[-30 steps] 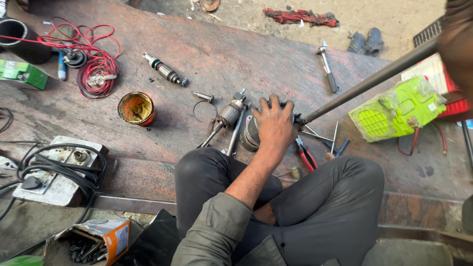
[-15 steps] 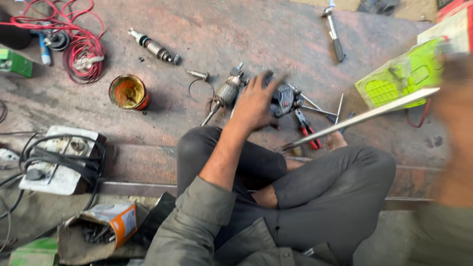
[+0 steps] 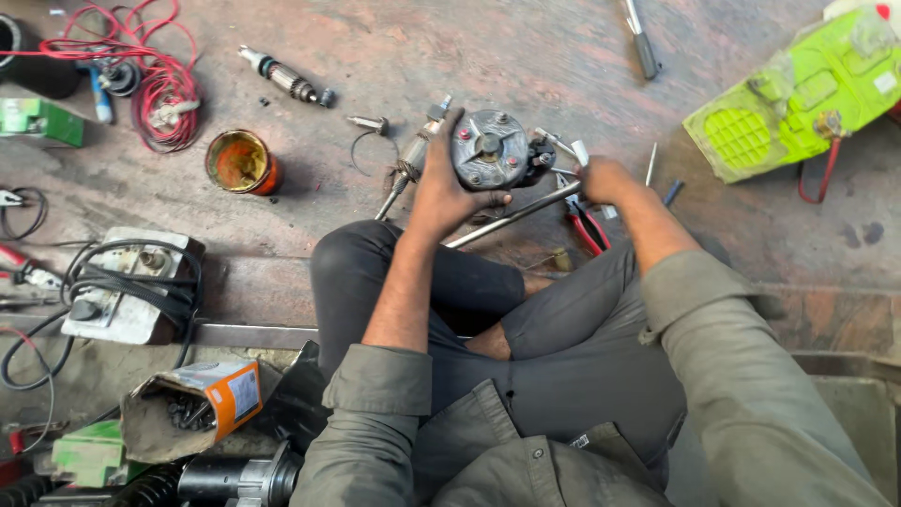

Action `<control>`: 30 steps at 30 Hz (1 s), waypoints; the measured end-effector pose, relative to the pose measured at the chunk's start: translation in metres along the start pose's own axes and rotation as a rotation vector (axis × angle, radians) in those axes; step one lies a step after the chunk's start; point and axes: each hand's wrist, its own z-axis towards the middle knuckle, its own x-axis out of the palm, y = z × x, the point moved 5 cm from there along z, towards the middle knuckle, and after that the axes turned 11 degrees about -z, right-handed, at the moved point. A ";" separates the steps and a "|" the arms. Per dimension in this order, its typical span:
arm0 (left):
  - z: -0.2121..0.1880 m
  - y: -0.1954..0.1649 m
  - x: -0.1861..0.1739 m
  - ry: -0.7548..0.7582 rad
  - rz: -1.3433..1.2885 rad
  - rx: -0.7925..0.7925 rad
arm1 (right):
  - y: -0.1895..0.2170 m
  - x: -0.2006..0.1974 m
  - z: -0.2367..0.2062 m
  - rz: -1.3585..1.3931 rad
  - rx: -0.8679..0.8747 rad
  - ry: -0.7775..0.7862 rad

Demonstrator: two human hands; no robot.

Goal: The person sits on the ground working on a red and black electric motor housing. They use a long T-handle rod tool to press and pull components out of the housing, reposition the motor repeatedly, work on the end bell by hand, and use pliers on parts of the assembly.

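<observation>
The round grey metal motor housing [image 3: 488, 148], which lay on the floor among the tools a second ago with the left hand [image 3: 449, 192] pressed flat on top of it, is now lifted clear of the ground and held up in front of the crossed legs; its flat end face, with a central hub and small bolts about the rim, is turned up toward the camera; so the part has passed from being steadied on the floor to being held in the hand. The long steel rod [image 3: 511, 215], which the right hand [image 3: 605, 178] earlier held high at the right edge of the view, has come down low, and now runs slantwise beneath the housing, from the right hand toward the left knee.

The left forearm reaches straight forward from the rolled olive sleeve; the fingers are clenched round the left side and underside of the housing, the thumb at its lower edge. The right arm bends in from the right, wrist low; its fingers are closed about the upper end of the rod, just beside the red-handled pliers [image 3: 587, 227] on the floor.

Farther off on the stained concrete floor [image 3: 526, 56] lie an orange tin [image 3: 242, 162], a coil of red wire [image 3: 155, 84], a small armature shaft [image 3: 284, 79] and a lime-green plastic casing [image 3: 798, 94].
</observation>
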 end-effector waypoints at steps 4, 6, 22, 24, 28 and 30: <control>0.007 0.017 0.003 0.038 -0.143 -0.021 | 0.005 0.015 0.001 -0.045 0.030 0.256; 0.007 0.023 0.003 0.042 -0.194 0.004 | 0.012 0.007 0.000 -0.010 0.071 0.243; 0.020 0.031 -0.011 -0.124 -0.252 0.028 | 0.064 -0.027 0.002 0.631 -0.091 -0.382; 0.020 0.024 -0.020 -0.145 -0.312 0.041 | 0.072 -0.055 -0.007 0.590 -0.203 -0.403; 0.021 0.008 -0.039 -0.108 -0.435 0.080 | 0.084 -0.097 -0.028 0.496 -0.214 -0.500; 0.019 0.007 -0.043 -0.084 -0.544 0.071 | 0.090 -0.110 -0.037 0.422 -0.236 -0.603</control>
